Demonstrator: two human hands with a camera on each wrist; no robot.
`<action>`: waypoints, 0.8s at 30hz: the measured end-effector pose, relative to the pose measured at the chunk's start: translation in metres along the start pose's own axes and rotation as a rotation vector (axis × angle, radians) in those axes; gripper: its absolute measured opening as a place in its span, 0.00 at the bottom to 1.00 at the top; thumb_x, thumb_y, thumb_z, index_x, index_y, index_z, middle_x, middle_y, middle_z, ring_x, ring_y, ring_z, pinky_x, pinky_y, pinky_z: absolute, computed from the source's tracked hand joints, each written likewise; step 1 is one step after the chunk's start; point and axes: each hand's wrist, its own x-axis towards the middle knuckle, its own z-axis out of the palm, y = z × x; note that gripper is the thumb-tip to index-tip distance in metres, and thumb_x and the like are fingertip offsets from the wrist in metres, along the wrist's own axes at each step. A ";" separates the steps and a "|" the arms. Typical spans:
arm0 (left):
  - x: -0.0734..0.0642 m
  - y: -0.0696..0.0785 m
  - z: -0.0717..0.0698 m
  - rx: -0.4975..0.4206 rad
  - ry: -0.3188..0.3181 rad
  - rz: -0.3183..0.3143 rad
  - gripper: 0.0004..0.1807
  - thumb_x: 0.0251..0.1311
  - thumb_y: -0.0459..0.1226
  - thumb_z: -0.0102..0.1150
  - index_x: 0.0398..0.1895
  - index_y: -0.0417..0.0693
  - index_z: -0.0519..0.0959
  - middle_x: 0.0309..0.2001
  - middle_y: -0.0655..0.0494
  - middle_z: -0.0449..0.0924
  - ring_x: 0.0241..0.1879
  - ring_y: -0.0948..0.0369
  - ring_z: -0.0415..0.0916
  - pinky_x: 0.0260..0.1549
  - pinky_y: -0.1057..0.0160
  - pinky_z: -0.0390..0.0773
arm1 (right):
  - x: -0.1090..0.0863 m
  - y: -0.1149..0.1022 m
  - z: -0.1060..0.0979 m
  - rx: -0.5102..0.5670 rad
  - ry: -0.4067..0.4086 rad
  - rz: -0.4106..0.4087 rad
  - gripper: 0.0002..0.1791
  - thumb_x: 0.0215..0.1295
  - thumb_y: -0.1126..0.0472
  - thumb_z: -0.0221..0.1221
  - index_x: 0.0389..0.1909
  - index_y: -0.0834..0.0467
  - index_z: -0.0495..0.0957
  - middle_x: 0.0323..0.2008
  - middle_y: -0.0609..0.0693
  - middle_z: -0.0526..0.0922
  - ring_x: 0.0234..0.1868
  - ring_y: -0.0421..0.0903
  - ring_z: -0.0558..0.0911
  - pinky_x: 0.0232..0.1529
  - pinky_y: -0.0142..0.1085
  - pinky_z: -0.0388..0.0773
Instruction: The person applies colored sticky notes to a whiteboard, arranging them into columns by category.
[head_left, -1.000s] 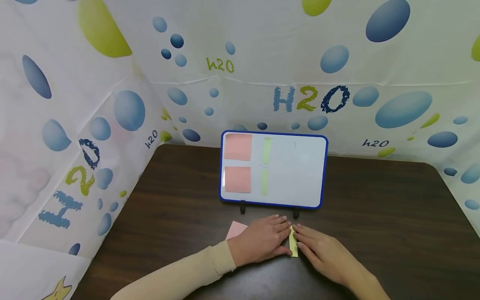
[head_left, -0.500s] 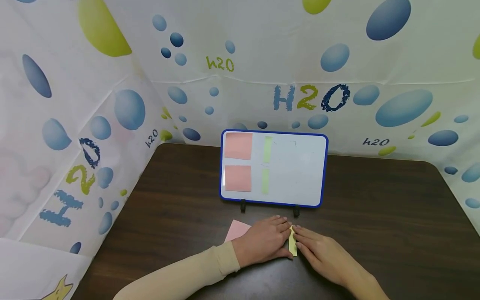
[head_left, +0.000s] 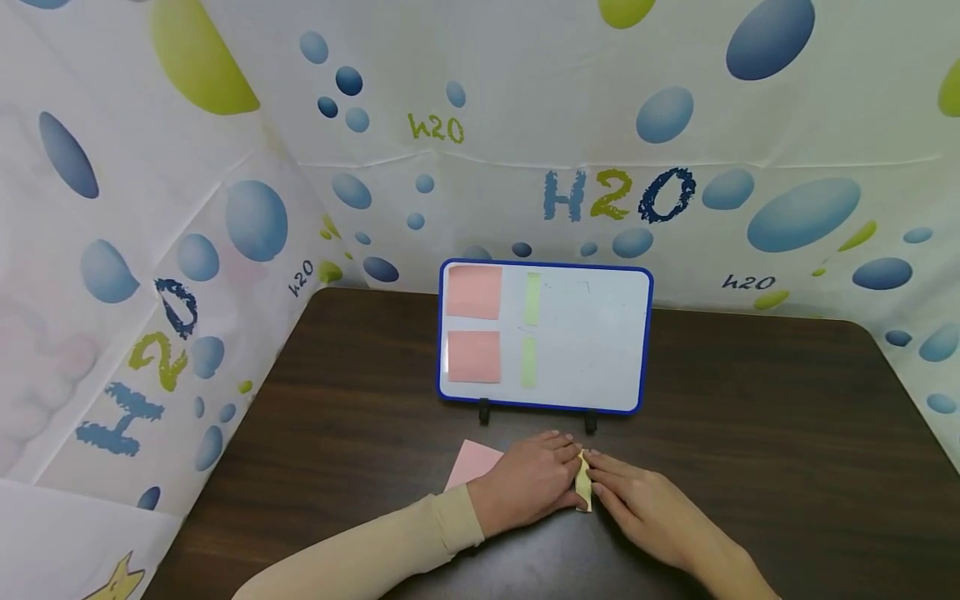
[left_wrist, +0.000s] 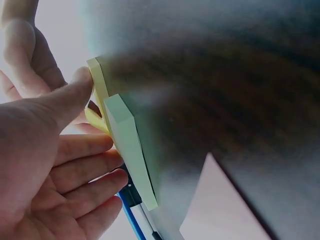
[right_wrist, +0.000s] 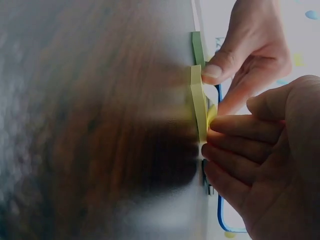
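A narrow yellow sticky-note pad [head_left: 583, 495] lies on the table between the two hands. My left hand [head_left: 525, 483] reaches across from the left, its thumb pressing on the near part of the yellow pad. In the left wrist view, its other fingers extend beside a green sticky-note pad [left_wrist: 129, 142], which the head view hides. My right hand [head_left: 645, 504] comes from the right with fingertips at the yellow pad. The right wrist view shows a yellow sheet [right_wrist: 212, 114] bowed up from the pad, touched by the right index fingertip, with the right thumb apart.
A pink sticky-note pad [head_left: 472, 462] lies partly under the left forearm. Behind the hands, a blue-framed whiteboard [head_left: 585, 350] stands on black feet, bearing two pink notes [head_left: 474, 357] and two green strips [head_left: 529, 362]. A patterned curtain [head_left: 510, 108] hangs behind the table.
My left hand and wrist have shifted slightly right, uncovering more of the pink pad. The left thumb now reaches over the yellow pad, whose sheet looks more bowed. The right hand barely moves.
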 end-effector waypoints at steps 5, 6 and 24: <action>0.000 0.000 0.001 0.009 0.006 0.000 0.28 0.72 0.60 0.49 0.58 0.51 0.83 0.61 0.58 0.83 0.64 0.61 0.79 0.68 0.64 0.74 | 0.000 0.000 -0.003 0.028 0.007 0.083 0.17 0.77 0.57 0.56 0.59 0.58 0.83 0.64 0.49 0.82 0.63 0.46 0.82 0.59 0.48 0.84; 0.000 -0.001 0.001 0.010 0.006 0.001 0.28 0.72 0.60 0.50 0.58 0.51 0.83 0.61 0.58 0.83 0.64 0.62 0.79 0.68 0.64 0.74 | 0.000 0.000 -0.003 0.022 0.004 0.079 0.17 0.77 0.57 0.56 0.59 0.57 0.83 0.64 0.49 0.82 0.63 0.46 0.82 0.59 0.48 0.84; 0.002 0.004 0.003 0.057 0.090 -0.011 0.17 0.75 0.50 0.53 0.49 0.53 0.86 0.55 0.60 0.87 0.59 0.63 0.82 0.64 0.65 0.78 | -0.003 -0.008 -0.006 -0.046 -0.018 0.047 0.17 0.77 0.56 0.56 0.58 0.57 0.84 0.63 0.50 0.83 0.62 0.47 0.83 0.57 0.47 0.85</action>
